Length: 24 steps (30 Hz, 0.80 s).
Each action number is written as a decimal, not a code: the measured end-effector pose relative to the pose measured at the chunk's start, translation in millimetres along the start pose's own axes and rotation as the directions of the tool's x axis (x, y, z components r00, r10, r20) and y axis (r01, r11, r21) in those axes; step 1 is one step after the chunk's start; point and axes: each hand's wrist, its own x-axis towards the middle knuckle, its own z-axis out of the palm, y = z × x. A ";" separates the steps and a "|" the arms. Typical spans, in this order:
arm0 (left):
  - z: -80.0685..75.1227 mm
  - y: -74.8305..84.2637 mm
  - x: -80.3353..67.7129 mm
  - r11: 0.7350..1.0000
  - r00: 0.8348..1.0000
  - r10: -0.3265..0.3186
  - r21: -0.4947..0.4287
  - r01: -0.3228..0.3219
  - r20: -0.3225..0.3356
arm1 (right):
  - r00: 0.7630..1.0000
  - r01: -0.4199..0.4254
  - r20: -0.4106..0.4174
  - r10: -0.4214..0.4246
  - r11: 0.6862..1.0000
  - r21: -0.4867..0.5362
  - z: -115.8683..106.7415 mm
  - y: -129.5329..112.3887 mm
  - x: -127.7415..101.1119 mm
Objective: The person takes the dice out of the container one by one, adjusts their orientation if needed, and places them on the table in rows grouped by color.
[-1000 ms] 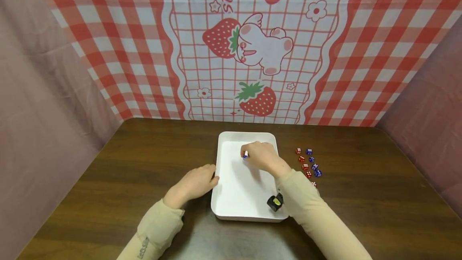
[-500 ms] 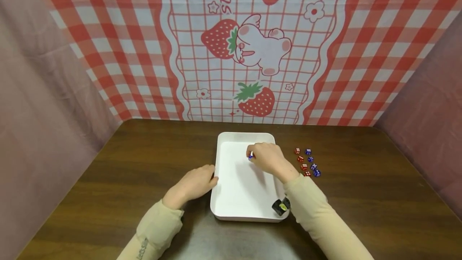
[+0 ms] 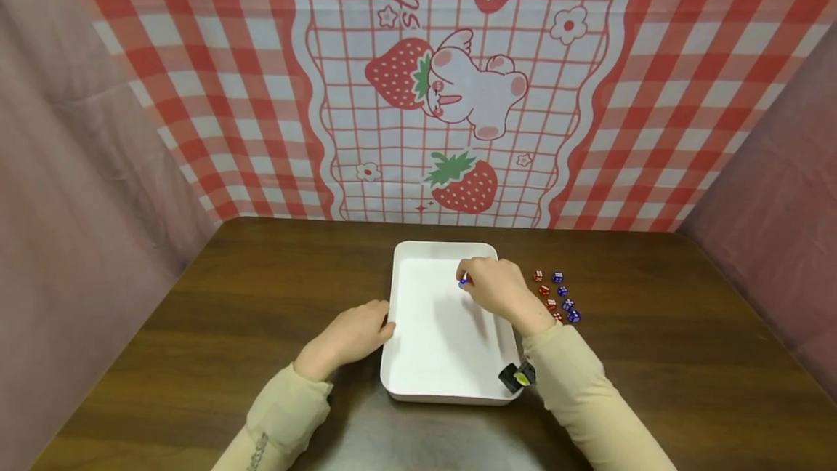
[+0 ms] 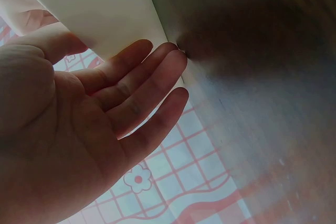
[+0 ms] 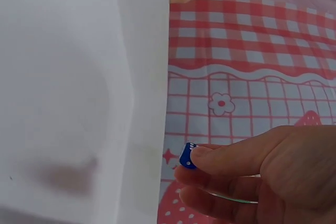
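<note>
A blue die (image 5: 187, 156) with white pips is pinched between the thumb and index finger of my right hand (image 3: 500, 288). In the head view this hand is over the upper right part of a white rectangular tray (image 3: 431, 355), and the die is clear of the tray's floor. My left hand (image 3: 346, 333) rests at the tray's left side. Seen from the left wrist, its relaxed fingers (image 4: 152, 90) lie against the tray's outer wall (image 4: 105, 14), with the thumb near the rim.
Right of the tray, several red dice (image 3: 551, 304) and several blue dice (image 3: 567, 304) lie in two rows on the dark wooden table (image 3: 261, 275). The right forearm partly covers the near end of the red row. A strawberry-patterned cloth (image 3: 458, 93) hangs behind the table.
My right hand, pinching the blue die, has shifted right across the tray. Its forearm covers more of the near end of the red row. The left hand stays at the tray.
</note>
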 end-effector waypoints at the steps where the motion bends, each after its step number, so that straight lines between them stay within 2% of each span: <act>1: 0.3 0.0 -0.1 1.000 1.000 0.000 0.000 0.000 -0.002 | 1.000 -0.004 -0.002 0.004 1.000 0.005 -2.0 1.0 -0.5; 11: 1.4 -0.1 0.0 1.000 1.000 0.001 -0.005 -0.001 -0.002 | 0.998 -0.045 -0.035 0.046 0.999 0.026 -20.5 15.5 -10.6; 24: 1.7 0.1 1.0 1.000 1.000 -0.010 -0.014 0.010 0.016 | 0.994 -0.085 -0.061 0.090 0.993 0.084 -19.9 35.3 -31.5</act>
